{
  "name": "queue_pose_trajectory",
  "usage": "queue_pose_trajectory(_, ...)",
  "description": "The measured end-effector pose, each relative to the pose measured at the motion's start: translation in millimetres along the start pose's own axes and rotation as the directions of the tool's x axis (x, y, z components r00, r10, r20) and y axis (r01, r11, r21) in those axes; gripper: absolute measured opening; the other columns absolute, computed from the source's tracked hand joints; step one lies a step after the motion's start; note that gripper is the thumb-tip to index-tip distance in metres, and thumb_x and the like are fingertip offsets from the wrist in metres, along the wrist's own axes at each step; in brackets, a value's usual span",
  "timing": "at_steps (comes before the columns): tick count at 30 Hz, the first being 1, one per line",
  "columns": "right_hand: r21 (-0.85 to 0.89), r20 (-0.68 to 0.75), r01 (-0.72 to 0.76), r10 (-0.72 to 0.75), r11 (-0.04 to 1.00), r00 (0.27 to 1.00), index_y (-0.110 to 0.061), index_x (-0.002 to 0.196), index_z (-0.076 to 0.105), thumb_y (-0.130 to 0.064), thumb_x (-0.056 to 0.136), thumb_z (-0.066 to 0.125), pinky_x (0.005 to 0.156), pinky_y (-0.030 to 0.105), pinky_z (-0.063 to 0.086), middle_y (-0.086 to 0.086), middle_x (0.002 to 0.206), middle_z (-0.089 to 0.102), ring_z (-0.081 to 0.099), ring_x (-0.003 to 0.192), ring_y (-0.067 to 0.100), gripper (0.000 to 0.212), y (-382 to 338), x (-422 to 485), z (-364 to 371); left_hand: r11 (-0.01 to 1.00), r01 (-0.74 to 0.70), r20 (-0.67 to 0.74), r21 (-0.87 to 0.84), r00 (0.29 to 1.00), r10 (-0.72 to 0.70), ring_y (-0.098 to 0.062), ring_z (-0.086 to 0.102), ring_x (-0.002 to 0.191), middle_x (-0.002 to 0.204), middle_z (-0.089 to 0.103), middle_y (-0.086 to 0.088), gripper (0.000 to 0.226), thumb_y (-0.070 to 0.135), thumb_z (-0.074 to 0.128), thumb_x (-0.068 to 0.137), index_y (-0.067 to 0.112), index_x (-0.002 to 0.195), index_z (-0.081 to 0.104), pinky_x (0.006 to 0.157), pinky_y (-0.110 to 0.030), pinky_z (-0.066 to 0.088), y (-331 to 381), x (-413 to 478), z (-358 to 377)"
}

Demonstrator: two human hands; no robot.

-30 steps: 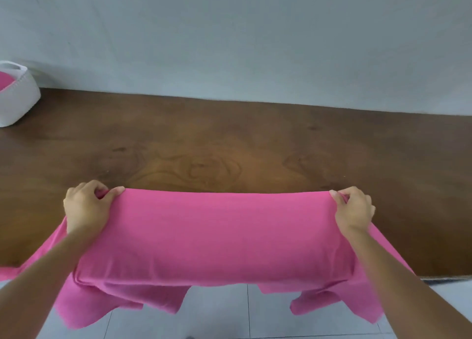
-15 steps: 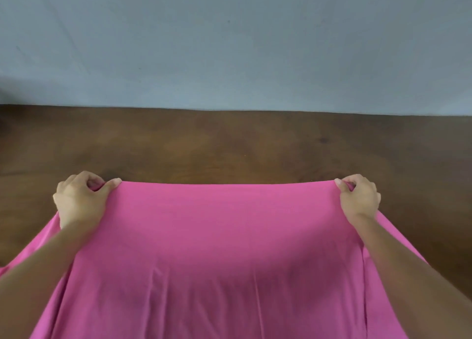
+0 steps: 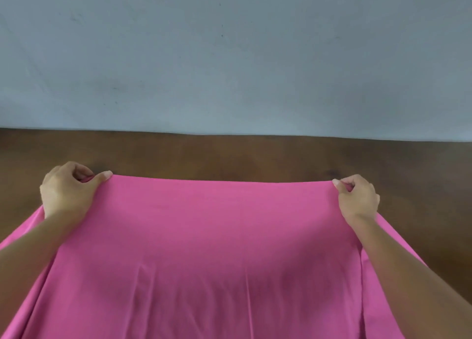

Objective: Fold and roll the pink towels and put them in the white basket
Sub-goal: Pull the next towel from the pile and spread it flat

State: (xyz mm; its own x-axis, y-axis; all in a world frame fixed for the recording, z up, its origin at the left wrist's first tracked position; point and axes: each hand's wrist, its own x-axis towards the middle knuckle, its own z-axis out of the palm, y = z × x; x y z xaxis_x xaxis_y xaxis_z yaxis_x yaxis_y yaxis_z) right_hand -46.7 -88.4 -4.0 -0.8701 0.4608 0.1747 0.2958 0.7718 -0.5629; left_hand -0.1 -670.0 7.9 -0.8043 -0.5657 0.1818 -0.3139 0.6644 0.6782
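Large pink cloth towel (image 3: 204, 249) spread taut between both hands over the dark brown wooden table (image 3: 242, 157), far edge running 9-to-3, body draping back toward 6. Left hand (image 3: 67, 193) pinches the far-left corner, thumb over curled fingers; right hand (image 3: 358, 200) pinches the far-right corner likewise. Hands well apart, level, equally near. White basket out of view

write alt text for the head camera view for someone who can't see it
Two hands, left hand and right hand, pinch the far corners of a pink towel pulled taut over a dark wooden table. A plain grey wall rises behind.
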Motion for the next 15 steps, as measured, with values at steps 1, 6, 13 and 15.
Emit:
queue_pose_trajectory(1, -0.004, 0.003, 0.003, -0.003, 1.0, 1.0, -0.024, 0.086, 0.064, -0.035, 0.096, 0.066, 0.097, 0.042, 0.033, -0.015, 0.081, 0.059, 0.056, 0.087, 0.019, 0.015, -4, 8, 4, 1.0, -0.002, -0.003, 0.001, 1.0, 0.002, -0.026, 0.057, 0.089, 0.086, 0.063, -0.002, 0.033, 0.048, 0.082, 0.079, 0.021, 0.078, 0.062, 0.082, -0.046, 0.049, 3, 7, 4)
queue_pose_trajectory(6, 0.009, 0.009, 0.019, -0.019, 1.0, 1.0, -0.025, 0.085, 0.064, -0.035, 0.096, 0.066, 0.102, 0.047, 0.036, -0.01, 0.085, 0.061, 0.055, 0.086, 0.019, 0.015, -22, 51, 23, 1.0, 0.007, -0.017, 0.01, 1.0, -0.007, -0.027, 0.057, 0.088, 0.088, 0.063, -0.005, 0.037, 0.048, 0.083, 0.078, 0.018, 0.08, 0.061, 0.08, -0.045, 0.048, 13, 42, 27)
queue_pose_trajectory(13, 0.147, 0.034, 0.016, -0.021, 0.989, 0.999, -0.036, 0.079, 0.061, -0.037, 0.093, 0.07, 0.105, 0.053, 0.042, -0.01, 0.092, 0.064, 0.056, 0.093, 0.015, 0.016, -38, 103, 46, 0.999, 0.029, -0.057, 0.021, 0.998, -0.028, -0.031, 0.057, 0.087, 0.089, 0.063, -0.011, 0.047, 0.047, 0.087, 0.073, 0.011, 0.081, 0.058, 0.077, -0.044, 0.045, 26, 90, 56)
queue_pose_trajectory(15, 0.17, 0.034, 0.021, -0.027, 0.985, 0.999, -0.036, 0.078, 0.061, -0.038, 0.092, 0.071, 0.105, 0.054, 0.042, -0.011, 0.091, 0.063, 0.056, 0.094, 0.015, 0.017, -42, 116, 53, 0.999, 0.048, -0.076, 0.017, 0.996, -0.046, -0.034, 0.057, 0.087, 0.091, 0.062, -0.013, 0.052, 0.047, 0.088, 0.072, 0.009, 0.087, 0.055, 0.076, -0.046, 0.046, 31, 99, 62)
